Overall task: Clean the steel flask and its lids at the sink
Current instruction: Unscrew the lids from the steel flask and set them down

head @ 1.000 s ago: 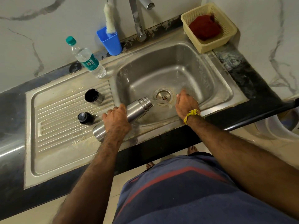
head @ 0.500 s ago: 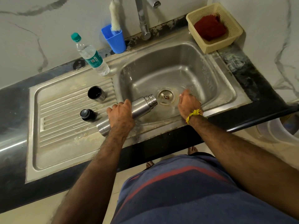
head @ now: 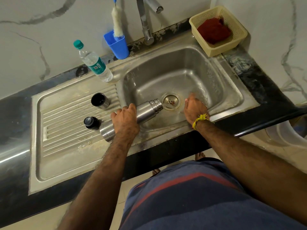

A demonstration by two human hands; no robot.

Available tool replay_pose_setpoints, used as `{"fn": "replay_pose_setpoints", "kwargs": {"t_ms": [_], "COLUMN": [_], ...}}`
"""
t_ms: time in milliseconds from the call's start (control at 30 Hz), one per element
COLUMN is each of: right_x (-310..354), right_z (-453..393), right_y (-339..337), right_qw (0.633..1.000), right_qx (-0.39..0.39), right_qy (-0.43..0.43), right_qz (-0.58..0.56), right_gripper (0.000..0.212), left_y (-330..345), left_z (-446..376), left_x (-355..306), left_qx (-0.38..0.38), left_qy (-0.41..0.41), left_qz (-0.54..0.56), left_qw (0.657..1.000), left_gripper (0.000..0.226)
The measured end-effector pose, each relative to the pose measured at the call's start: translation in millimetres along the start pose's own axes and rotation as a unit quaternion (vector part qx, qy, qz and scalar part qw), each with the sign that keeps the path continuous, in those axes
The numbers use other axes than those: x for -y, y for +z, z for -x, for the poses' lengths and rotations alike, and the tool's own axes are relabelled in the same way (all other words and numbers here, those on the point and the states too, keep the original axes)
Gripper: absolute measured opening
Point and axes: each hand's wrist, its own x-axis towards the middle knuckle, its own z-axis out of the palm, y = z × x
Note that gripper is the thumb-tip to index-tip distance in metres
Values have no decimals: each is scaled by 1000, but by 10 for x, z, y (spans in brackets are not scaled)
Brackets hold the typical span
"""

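Two hands busy: left hand (head: 125, 121) gripped the steel flask (head: 146, 112), tipped over the sink (head: 232, 103) drain; right hand (head: 193, 107) open in the basin. Wet steel could slip from fingers.

the light is dim and warm, coming from above. soft glare lies on the steel sink (head: 221, 75) and the draining board (head: 54, 146). the right hand (head: 193, 107) is motion-blurred. the wide lens bends the counter edge (head: 15, 156).
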Motion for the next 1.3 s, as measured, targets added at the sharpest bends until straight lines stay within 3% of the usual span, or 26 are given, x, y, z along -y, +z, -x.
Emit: {"fn": "replay_pose_setpoints", "kwargs": {"t_ms": [833,1100,1300], "right_x": [8,7,33], "right_z": [12,-9,20], "right_y": [-32,-11,-47], "right_qw": [1000,999,999], "right_qx": [4,8,6], "right_qy": [6,14,15], "right_qz": [-15,-28,-38], "right_gripper": [27,23,22], "left_y": [-162,-404,-467], "left_z": [-79,-260,-314], "left_x": [-107,-159,-320], "left_qx": [-10,-40,-31], "left_qy": [14,72,126], "left_qz": [-129,-234,-365], "left_qw": [991,969,922], "left_gripper": [69,66,69]}}
